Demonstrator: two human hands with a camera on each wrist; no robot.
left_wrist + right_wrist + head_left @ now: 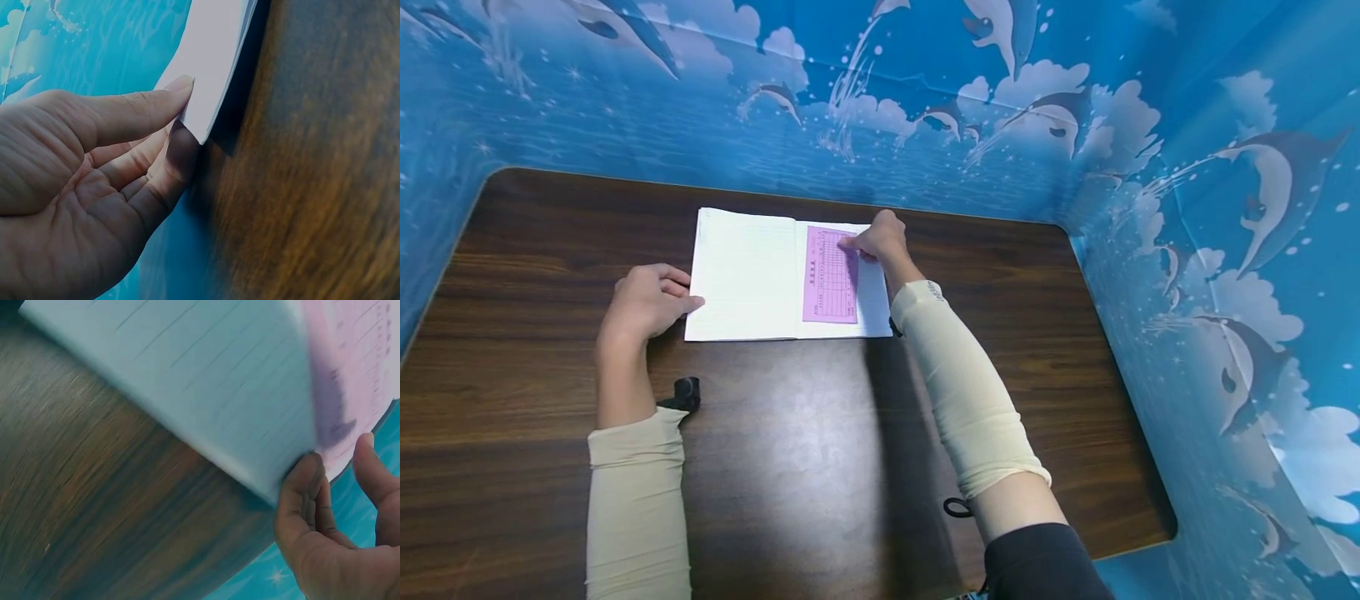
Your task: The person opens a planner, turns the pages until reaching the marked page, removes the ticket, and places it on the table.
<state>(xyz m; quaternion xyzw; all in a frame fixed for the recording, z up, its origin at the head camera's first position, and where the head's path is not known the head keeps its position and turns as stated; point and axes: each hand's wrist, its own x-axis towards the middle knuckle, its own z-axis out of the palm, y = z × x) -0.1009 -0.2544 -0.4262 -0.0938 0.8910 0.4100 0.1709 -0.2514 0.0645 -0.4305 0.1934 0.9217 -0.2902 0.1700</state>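
Note:
An open notebook (pixel 745 275) with white, lined pages lies on the dark wooden table. On its right page is a pink printed form (pixel 831 275). At the left edge, my left hand (pixel 647 300) pinches the notebook's pages; the left wrist view shows the thumb on top and fingers beneath the corner (pixel 203 119). My right hand (pixel 880 237) is at the upper right of the notebook, one digit reaching over the form. In the right wrist view, bent fingers (pixel 303 478) touch the lined page beside the form, while the thumb stands apart from them.
The wooden table (pixel 805 450) has rounded corners. A blue curtain (pixel 880 125) printed with dolphins stands along its back and right sides. Cream sleeves (pixel 636 508) cover the forearms, and a black strap piece (pixel 685 394) shows by the left wrist.

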